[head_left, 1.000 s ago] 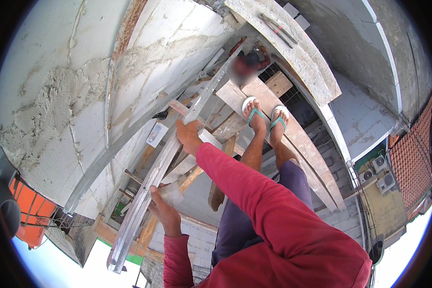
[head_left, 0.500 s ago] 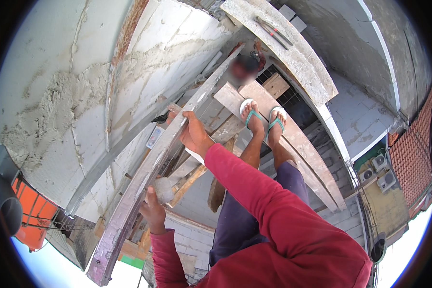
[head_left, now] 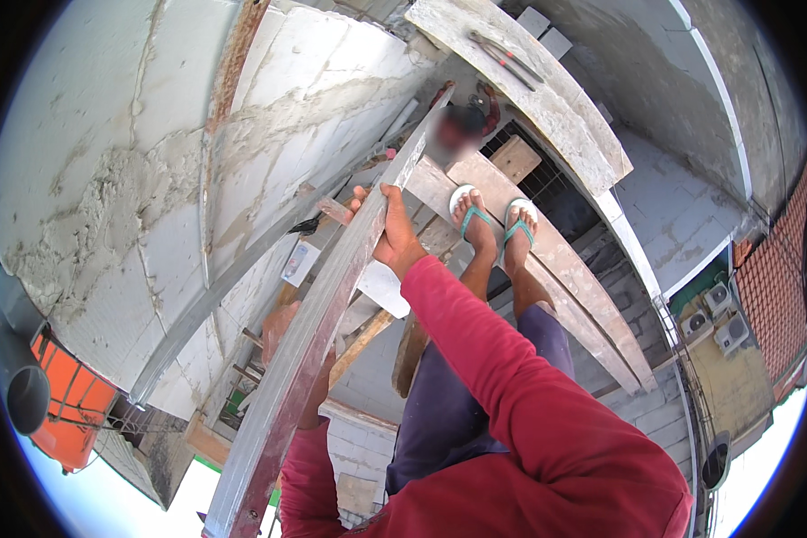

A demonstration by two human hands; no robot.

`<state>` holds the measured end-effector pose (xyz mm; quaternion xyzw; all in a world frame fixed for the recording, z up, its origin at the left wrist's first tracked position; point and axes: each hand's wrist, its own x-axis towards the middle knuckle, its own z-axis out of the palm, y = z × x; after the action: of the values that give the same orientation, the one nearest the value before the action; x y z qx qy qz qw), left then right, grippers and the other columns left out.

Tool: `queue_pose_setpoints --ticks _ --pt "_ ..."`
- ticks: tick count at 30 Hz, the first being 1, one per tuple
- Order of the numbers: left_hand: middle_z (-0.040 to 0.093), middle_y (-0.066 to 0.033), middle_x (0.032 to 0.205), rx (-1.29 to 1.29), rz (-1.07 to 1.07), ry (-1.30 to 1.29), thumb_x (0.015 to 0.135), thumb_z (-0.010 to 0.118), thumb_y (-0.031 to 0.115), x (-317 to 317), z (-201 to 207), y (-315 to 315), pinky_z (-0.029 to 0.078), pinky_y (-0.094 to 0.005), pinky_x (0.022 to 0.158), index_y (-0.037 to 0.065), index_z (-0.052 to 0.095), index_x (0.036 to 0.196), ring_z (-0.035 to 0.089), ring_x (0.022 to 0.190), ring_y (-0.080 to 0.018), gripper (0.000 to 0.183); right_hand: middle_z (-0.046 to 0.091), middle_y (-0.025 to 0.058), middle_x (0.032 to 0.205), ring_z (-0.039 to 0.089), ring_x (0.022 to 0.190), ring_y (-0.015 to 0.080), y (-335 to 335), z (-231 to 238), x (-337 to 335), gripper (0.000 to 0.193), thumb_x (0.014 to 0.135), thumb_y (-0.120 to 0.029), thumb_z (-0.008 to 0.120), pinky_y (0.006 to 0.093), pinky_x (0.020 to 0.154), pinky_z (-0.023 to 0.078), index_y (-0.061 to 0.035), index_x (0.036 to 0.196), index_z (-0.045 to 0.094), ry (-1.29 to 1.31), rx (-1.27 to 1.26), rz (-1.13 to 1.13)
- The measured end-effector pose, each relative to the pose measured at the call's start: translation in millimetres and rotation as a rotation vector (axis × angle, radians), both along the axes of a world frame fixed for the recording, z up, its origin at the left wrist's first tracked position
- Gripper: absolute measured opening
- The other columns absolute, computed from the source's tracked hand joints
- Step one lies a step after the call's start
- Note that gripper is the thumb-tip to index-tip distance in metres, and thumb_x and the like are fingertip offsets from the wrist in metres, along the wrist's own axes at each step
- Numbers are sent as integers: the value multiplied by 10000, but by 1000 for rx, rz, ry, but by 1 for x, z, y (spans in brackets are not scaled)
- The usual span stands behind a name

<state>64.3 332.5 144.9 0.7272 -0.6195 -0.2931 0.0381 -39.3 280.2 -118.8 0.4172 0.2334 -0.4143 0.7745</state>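
Observation:
A long, straight grey beam (head_left: 332, 296) with a purplish side runs from the lower left up to the far middle. My right hand (head_left: 393, 229) is closed around its upper part, thumb on top and fingertips showing past the far edge. My left hand (head_left: 281, 330) reaches under the beam lower down, its fingers curling up along the left edge; the beam hides much of the palm. Beyond, a co-worker (head_left: 457, 125) below me has one hand at the beam's far end. My feet in flip-flops (head_left: 472, 215) stand on wooden planks (head_left: 556, 278).
A rough block wall (head_left: 305, 81) rises on the left, with a metal bar (head_left: 188, 332) slanting along it. Pliers-like cutters (head_left: 507, 61) lie on a pale board (head_left: 565, 108) at the far right. Loose timber (head_left: 359, 350) lies below me. An opening with dark bars (head_left: 547, 184) lies beside the planks.
The beam has swung right and its near end has come closer. My right hand has shifted up and right with it. My left hand has slipped further under the beam; the pale lump beside it is hidden.

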Motion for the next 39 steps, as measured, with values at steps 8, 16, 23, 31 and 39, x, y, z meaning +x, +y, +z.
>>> queue_pose_setpoints --ticks 8,16,23,31,39 --pt "562 -173 1378 -114 -105 -21 877 781 329 -31 -7 -16 417 -475 1099 -11 552 1392 524 1302 -328 658 584 76 989 595 920 253 -16 8 -18 497 959 -537 507 491 861 535 -71 1118 573 185 -30 72" --pt "553 -184 1360 -227 6 114 924 724 374 -36 3 -69 445 -446 1065 -76 544 1362 542 1259 -324 653 603 78 909 641 877 242 -50 23 -21 628 935 -545 571 530 960 534 -69 1330 466 44 -70 -149" --pt "523 -192 1418 -295 -12 185 939 701 418 -16 17 -87 431 -450 1081 -94 495 1395 530 1278 -311 717 571 136 1133 624 1090 314 -70 40 -16 574 979 -447 535 538 1013 516 -16 1347 447 63 -41 -163" --pt "521 -196 1438 -304 29 212 950 697 378 -19 8 -98 437 -466 1095 -74 502 1400 537 1296 -315 667 543 193 1327 594 1214 307 -90 39 -28 467 1045 -296 400 503 1059 510 45 1364 420 81 -55 -115" --pt "518 -216 1448 -331 49 237 981 672 350 3 1 -101 420 -503 1132 -53 468 1439 524 1335 -335 643 578 182 1310 647 1163 290 -98 27 -18 467 1052 -332 414 508 1062 522 33 1342 439 75 -159 -104"
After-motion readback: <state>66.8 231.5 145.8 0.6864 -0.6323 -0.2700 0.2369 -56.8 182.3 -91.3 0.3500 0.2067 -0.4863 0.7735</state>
